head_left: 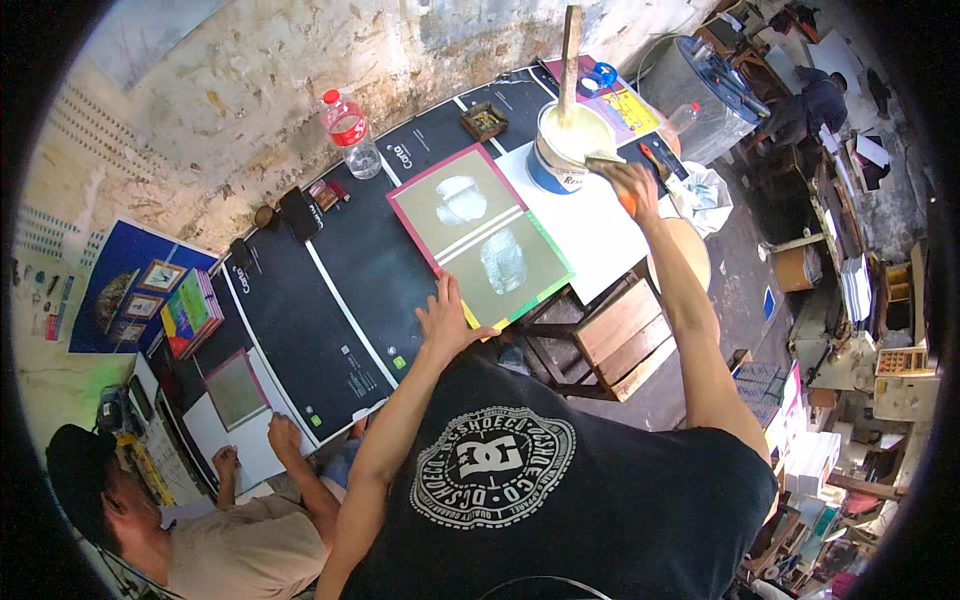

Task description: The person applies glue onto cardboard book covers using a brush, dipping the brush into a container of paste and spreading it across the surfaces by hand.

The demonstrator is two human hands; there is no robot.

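My left hand [449,318] rests at the near corner of a grey-brown panel [462,250] edged in maroon, green and yellow. Its fingers are spread, with the thumb along the yellow edge. Two whitish wet-looking patches lie on the panel, one on each side of a double white line. At the right, my right hand [632,188] is closed around a brush with an orange handle, its end at the rim of a white and blue bucket [556,172]. Cream-coloured stuff fills the bucket, and a wooden stick [570,60] stands upright in it.
White sheet [600,245] lies under the bucket. A plastic bottle [350,135] with a red cap stands against the wall. Below the table is a wooden stool [625,335]. At the lower left, another person [235,540] works over a smaller panel [237,392].
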